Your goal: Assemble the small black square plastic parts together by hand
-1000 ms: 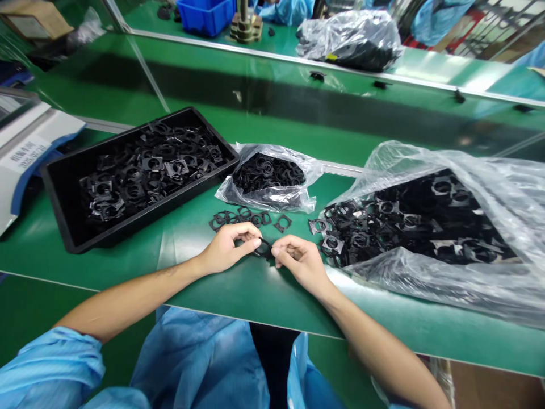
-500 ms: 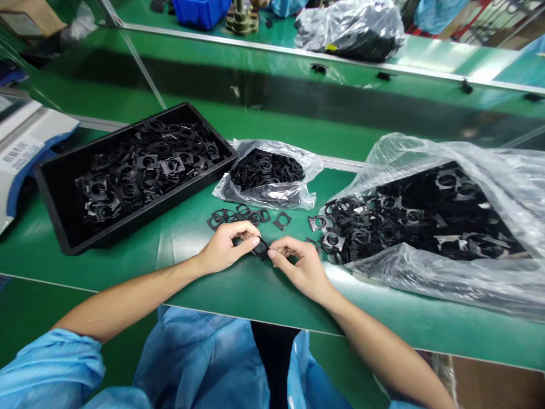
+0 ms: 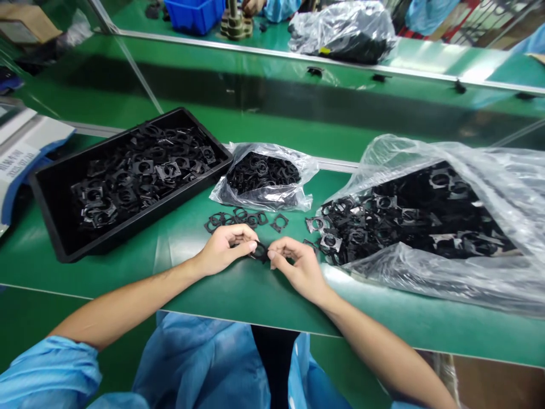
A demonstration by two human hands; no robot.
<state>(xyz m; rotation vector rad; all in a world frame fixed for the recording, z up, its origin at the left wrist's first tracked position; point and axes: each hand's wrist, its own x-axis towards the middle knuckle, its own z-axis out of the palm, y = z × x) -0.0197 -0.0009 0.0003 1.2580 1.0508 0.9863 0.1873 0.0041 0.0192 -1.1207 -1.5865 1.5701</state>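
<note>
Between my two hands is a small black ring-shaped part (image 3: 259,251), held just above the green table (image 3: 238,295). My left hand (image 3: 227,248) pinches its left side between thumb and fingers. On its right side, my right hand (image 3: 296,262) is closed with thumb and forefinger at the edge. Whether one piece or two fitted together are held, I cannot tell. Just beyond my hands lie several loose black rings (image 3: 239,215) and a square black plate with a round hole (image 3: 280,222).
At left stands a black tray (image 3: 55,230) of black plates. A small clear bag (image 3: 264,196) of black rings lies at the back centre. To the right, a large open plastic bag (image 3: 395,267) spills square plates. Behind runs a raised ledge (image 3: 264,50); another person's hand (image 3: 254,7) shows beyond.
The ring-shaped part has turned a little between my fingers, so its opening shows more clearly. Both hands keep nearly the same place; the whole view has shifted slightly.
</note>
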